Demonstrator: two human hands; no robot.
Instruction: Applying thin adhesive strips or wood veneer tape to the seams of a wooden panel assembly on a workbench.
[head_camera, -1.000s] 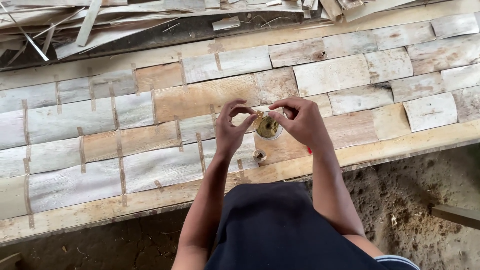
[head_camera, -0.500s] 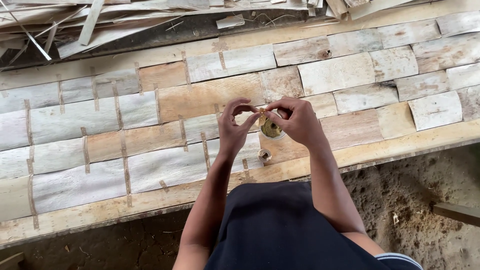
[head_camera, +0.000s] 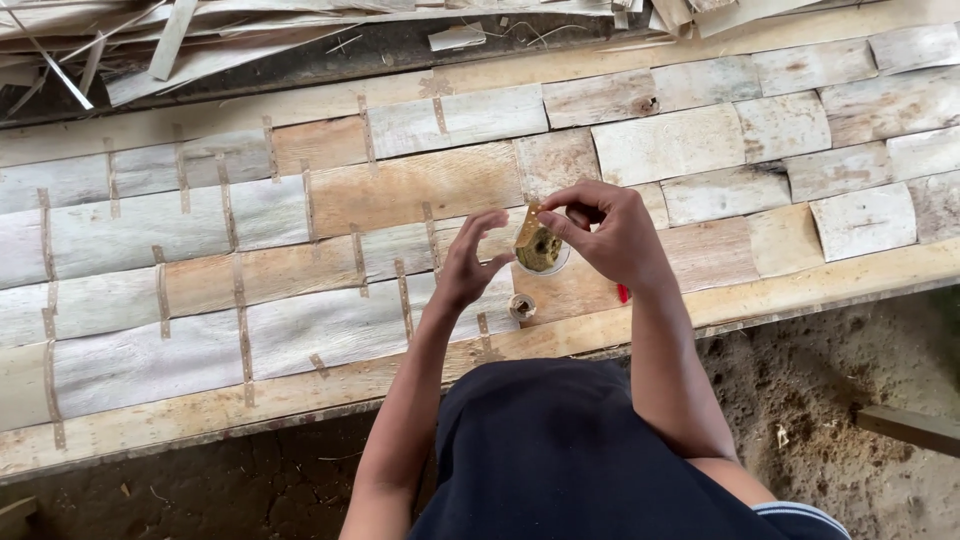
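My right hand (head_camera: 612, 236) pinches a short brown strip of paper tape (head_camera: 527, 226) and holds its lower end against a yellowish sponge in a small clear cup (head_camera: 545, 256). To the cup's left is my left hand (head_camera: 468, 264), fingers spread, holding nothing. Both hands hover over pale wood veneer sheets (head_camera: 400, 190) laid edge to edge on a board, their seams joined by brown tape strips (head_camera: 404, 296). A small tape roll (head_camera: 521, 306) lies on the veneer just below the cup.
A red object (head_camera: 622, 293) peeks out under my right wrist. Loose veneer scraps (head_camera: 180, 40) are piled along the far edge. The board's front edge (head_camera: 200, 410) runs above a dirt floor (head_camera: 850, 370), where a wooden piece (head_camera: 910, 428) lies at right.
Earlier both hands pinched the tape strip together over the cup. Now my left hand has let go and spread its fingers, while my right hand holds the strip alone against the sponge.
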